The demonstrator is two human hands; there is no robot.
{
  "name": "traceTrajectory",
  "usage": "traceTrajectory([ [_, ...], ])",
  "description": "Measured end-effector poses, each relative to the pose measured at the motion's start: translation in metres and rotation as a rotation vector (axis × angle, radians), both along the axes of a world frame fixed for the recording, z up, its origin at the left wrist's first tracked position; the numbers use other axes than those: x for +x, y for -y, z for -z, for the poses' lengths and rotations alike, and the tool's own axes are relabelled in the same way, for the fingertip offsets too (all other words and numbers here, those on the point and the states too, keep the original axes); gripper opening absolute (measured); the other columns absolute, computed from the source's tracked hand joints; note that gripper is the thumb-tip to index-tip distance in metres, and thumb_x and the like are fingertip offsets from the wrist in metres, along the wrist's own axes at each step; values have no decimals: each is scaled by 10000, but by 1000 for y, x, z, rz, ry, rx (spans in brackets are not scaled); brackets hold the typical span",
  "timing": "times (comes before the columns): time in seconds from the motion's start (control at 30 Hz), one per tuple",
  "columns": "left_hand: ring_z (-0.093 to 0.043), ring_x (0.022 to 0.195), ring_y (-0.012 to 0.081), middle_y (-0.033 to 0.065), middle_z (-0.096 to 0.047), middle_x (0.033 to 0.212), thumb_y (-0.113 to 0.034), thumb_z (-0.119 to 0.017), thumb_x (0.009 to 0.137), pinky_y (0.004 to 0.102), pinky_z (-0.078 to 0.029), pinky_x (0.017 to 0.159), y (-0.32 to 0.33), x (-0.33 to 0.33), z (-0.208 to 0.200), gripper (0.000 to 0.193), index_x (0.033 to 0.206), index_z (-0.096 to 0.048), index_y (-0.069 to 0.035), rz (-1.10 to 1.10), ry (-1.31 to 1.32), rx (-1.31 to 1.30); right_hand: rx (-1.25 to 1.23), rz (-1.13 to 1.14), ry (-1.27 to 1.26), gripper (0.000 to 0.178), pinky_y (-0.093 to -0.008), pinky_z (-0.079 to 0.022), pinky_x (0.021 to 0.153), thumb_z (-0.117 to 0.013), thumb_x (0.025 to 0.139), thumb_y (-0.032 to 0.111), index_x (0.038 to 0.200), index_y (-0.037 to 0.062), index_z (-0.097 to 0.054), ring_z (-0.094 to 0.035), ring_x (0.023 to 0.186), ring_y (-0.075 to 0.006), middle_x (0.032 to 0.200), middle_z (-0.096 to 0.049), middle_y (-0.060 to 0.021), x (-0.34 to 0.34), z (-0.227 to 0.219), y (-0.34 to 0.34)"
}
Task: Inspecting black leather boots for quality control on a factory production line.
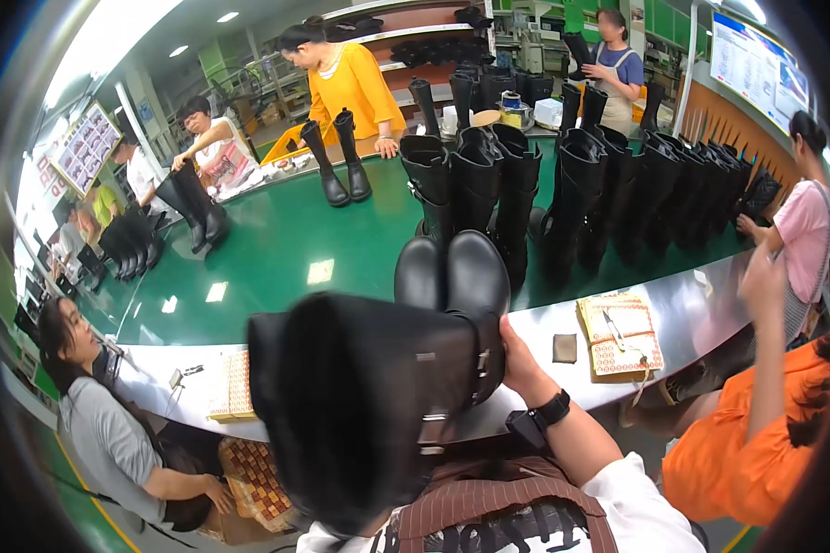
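A pair of tall black boots (pixel 478 272) is tilted toward me, toes pointing away over the metal table edge. Their wide shafts (pixel 341 396) loom close and blurred, and buckled straps show near the ankles. My right hand (pixel 523 364) grips the right boot's side at the ankle, thumb along the leather and the other fingers mostly hidden; that wrist wears a dark band. No part of my left hand shows; the boot shafts cover the area at lower left. Just beyond the toes stand several upright black boots (pixel 475 170).
Rows of black boots (pixel 581 184) line the green belt (pixel 277 240) at right. Yellow patterned cards (pixel 622 336) with small snips (pixel 613 329) lie right of me, by a dark square pad (pixel 564 348); more cards (pixel 232 385) lie left. Co-workers sit close on both sides.
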State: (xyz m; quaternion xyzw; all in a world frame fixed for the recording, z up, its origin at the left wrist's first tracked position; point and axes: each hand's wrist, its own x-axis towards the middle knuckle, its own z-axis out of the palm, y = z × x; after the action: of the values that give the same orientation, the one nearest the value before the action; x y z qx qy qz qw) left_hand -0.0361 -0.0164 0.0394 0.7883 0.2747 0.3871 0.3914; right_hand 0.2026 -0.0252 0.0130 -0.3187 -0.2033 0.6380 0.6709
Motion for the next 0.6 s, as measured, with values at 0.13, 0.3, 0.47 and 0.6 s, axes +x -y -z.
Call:
traceTrajectory([
  [0.13,-443,1250,266,134,-270,1482,-139,-642,863,364,-394,1026,-10,9,-7,723,1479,-265,-99,162,157,-166,62,-45,-91,573,-365,-453,1001,-437,999,454,1352,3,-452,-570,1141,-215,1280,-569,-132,0,10,15],
  [0.3,-438,1284,215,103,-314,1494,-425,-471,997,336,-396,1045,-37,43,5,665,1504,-213,-80,180,482,-730,61,68,157,568,-371,-453,1006,-421,1004,453,1348,3,-458,-574,1141,-223,1277,-572,-137,-36,8,50],
  [0.47,-443,1275,196,102,-403,1439,-515,-434,982,342,-392,1062,-38,50,14,715,1480,-242,-38,339,526,-991,67,166,368,563,-378,-453,1011,-406,1008,452,1344,4,-465,-578,1141,-231,1275,-575,-142,-51,10,71],
  [0.6,-506,1244,244,128,-504,1377,-516,-367,1001,379,-389,1075,-38,45,7,661,1404,-386,8,330,585,-1139,50,170,377,560,-383,-453,1016,-393,1012,451,1340,5,-470,-581,1141,-237,1273,-578,-147,-37,15,68],
])
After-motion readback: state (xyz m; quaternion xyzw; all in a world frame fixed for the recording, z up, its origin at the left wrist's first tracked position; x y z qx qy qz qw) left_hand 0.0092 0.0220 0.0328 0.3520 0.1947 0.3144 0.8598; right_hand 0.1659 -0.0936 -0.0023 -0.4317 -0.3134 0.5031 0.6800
